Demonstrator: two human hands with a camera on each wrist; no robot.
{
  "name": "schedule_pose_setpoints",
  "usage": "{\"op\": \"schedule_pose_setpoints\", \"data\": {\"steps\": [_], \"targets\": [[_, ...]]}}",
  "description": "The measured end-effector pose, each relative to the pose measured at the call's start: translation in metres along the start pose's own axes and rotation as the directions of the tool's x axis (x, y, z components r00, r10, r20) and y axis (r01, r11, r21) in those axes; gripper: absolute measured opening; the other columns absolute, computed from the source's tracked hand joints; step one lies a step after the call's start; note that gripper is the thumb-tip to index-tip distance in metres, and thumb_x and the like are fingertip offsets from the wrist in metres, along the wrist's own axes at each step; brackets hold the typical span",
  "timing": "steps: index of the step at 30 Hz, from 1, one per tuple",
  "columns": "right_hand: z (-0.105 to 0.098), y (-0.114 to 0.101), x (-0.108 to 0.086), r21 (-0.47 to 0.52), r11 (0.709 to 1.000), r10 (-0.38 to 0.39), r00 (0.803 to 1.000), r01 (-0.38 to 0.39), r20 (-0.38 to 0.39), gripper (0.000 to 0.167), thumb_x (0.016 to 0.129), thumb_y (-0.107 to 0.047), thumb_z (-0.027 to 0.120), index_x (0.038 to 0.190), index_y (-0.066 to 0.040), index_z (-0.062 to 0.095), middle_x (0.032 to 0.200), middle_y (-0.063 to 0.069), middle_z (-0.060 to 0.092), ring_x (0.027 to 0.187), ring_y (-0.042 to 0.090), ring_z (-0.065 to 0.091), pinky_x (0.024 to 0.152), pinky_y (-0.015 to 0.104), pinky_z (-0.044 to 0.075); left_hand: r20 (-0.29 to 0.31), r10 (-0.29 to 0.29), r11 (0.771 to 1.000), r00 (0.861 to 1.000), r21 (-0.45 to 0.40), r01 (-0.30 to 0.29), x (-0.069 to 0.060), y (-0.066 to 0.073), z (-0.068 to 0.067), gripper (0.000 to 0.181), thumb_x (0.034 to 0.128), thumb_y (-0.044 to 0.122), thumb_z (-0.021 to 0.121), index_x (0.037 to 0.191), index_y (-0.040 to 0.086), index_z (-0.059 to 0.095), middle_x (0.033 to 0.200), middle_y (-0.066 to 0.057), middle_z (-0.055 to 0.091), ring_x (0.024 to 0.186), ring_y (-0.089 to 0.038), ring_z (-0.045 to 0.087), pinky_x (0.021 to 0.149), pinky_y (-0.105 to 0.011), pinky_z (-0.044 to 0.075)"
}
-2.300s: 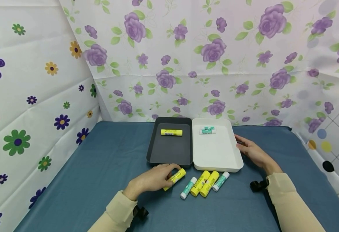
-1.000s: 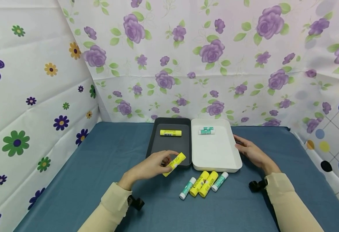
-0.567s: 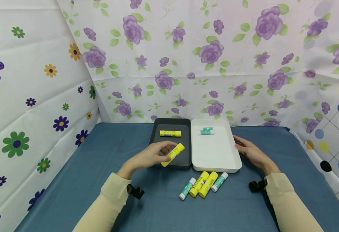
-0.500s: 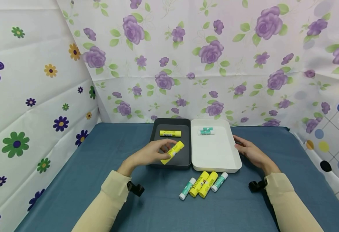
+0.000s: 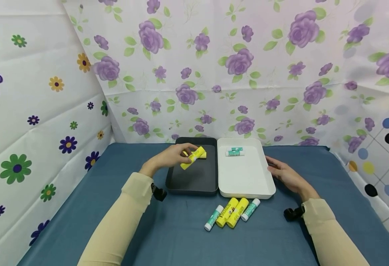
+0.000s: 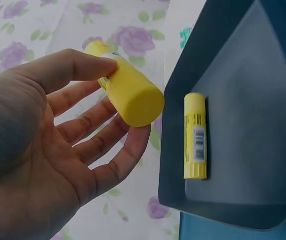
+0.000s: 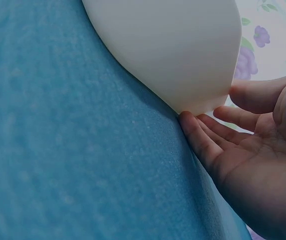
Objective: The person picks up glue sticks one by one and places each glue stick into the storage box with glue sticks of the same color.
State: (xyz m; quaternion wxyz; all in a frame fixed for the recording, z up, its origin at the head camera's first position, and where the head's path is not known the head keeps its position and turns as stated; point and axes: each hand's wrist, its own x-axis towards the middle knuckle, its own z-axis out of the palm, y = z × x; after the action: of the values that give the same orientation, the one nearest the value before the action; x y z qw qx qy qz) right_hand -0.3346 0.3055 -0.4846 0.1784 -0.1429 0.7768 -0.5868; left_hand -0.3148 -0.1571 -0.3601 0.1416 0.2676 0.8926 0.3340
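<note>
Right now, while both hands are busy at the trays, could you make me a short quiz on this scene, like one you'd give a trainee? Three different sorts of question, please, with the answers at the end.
1. Multiple choice: what does the left hand hold?
a) a green stick
b) a yellow stick
c) nothing

2. True or false: the right hand touches the white tray.

3. Count: how many sticks lie directly on the cloth?

Key:
1. b
2. True; its fingertips meet the edge.
3. Four: two yellow, two green-and-white.
</note>
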Motion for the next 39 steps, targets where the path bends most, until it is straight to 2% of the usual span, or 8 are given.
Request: {"op": "schedule_pose_setpoints", "data": {"steps": [8, 16, 20, 24, 30, 35, 39], "targets": [[0.0, 0.001, 0.001, -0.006, 1.0, 0.006, 1.0, -0.006, -0.007, 0.069, 0.114, -0.026, 0.045, 0.168, -0.008, 0.006, 0.173, 0.021, 0.004, 0.157, 0.045, 0.009, 0.121, 0.067, 0.013, 0.049, -0.03, 0.998, 0.998, 0.065, 0.027, 0.023, -0.013, -0.004, 0.051, 0.1027, 0.01, 0.064, 0.152, 0.01, 0.052, 0.135, -0.02, 0.061, 0.122, -0.034, 0.061, 0.095, -0.046, 0.054], [0.0, 0.001, 0.002, 0.001, 1.0, 0.005, 1.0, -0.005, -0.004, 0.068, 0.114, -0.025, 0.045, 0.168, -0.007, 0.007, 0.173, 0.021, 0.004, 0.157, 0.045, 0.01, 0.121, 0.066, 0.014, 0.076, -0.118, 0.982, 0.99, 0.155, 0.105, 0.042, -0.022, -0.001, 0.05, 0.0995, 0.007, 0.067, 0.148, 0.013, 0.058, 0.135, -0.021, 0.062, 0.118, -0.033, 0.063, 0.093, -0.044, 0.056], [0.0, 0.001, 0.001, 0.012, 1.0, 0.008, 1.0, -0.008, -0.003, 0.068, 0.114, -0.024, 0.044, 0.168, -0.007, 0.006, 0.173, 0.021, 0.003, 0.157, 0.044, 0.009, 0.121, 0.066, 0.013, 0.081, -0.148, 0.972, 0.986, 0.196, 0.13, 0.046, -0.022, 0.003, 0.05, 0.0998, 0.005, 0.066, 0.148, 0.016, 0.058, 0.138, -0.02, 0.061, 0.124, -0.034, 0.06, 0.095, -0.044, 0.055], [0.0, 0.0, 0.001, 0.01, 1.0, 0.014, 1.0, -0.014, -0.002, 0.069, 0.114, -0.025, 0.044, 0.168, -0.007, 0.006, 0.173, 0.021, 0.003, 0.157, 0.044, 0.008, 0.121, 0.066, 0.012, 0.083, -0.155, 0.966, 0.985, 0.221, 0.133, 0.05, -0.024, 0.005, 0.05, 0.1001, 0.003, 0.066, 0.148, 0.016, 0.059, 0.14, -0.02, 0.06, 0.128, -0.035, 0.059, 0.096, -0.044, 0.055], [0.0, 0.0, 0.001, 0.012, 1.0, 0.018, 1.0, -0.018, -0.002, 0.068, 0.114, -0.024, 0.044, 0.168, -0.007, 0.005, 0.173, 0.021, 0.003, 0.157, 0.044, 0.007, 0.121, 0.066, 0.012, 0.082, -0.17, 0.958, 0.982, 0.247, 0.145, 0.054, -0.03, 0.004, 0.05, 0.0986, -0.001, 0.067, 0.145, 0.019, 0.062, 0.138, -0.019, 0.061, 0.127, -0.034, 0.058, 0.094, -0.043, 0.056], [0.0, 0.001, 0.001, 0.012, 1.0, 0.013, 1.0, -0.012, -0.005, 0.068, 0.114, -0.024, 0.044, 0.168, -0.007, 0.006, 0.173, 0.021, 0.003, 0.157, 0.044, 0.008, 0.121, 0.067, 0.012, 0.077, -0.177, 0.952, 0.981, 0.267, 0.15, 0.058, -0.032, 0.007, 0.051, 0.0968, -0.004, 0.068, 0.14, 0.022, 0.066, 0.134, -0.015, 0.062, 0.12, -0.03, 0.06, 0.09, -0.04, 0.056], [0.0, 0.001, 0.001, 0.012, 1.0, 0.01, 1.0, -0.01, -0.005, 0.068, 0.114, -0.025, 0.045, 0.168, -0.007, 0.007, 0.173, 0.021, 0.004, 0.157, 0.044, 0.009, 0.121, 0.067, 0.013, 0.079, -0.16, 0.945, 0.984, 0.301, 0.129, 0.06, -0.034, 0.013, 0.051, 0.0956, -0.007, 0.068, 0.138, 0.022, 0.068, 0.123, -0.011, 0.062, 0.103, -0.024, 0.058, 0.083, -0.036, 0.05]]}}
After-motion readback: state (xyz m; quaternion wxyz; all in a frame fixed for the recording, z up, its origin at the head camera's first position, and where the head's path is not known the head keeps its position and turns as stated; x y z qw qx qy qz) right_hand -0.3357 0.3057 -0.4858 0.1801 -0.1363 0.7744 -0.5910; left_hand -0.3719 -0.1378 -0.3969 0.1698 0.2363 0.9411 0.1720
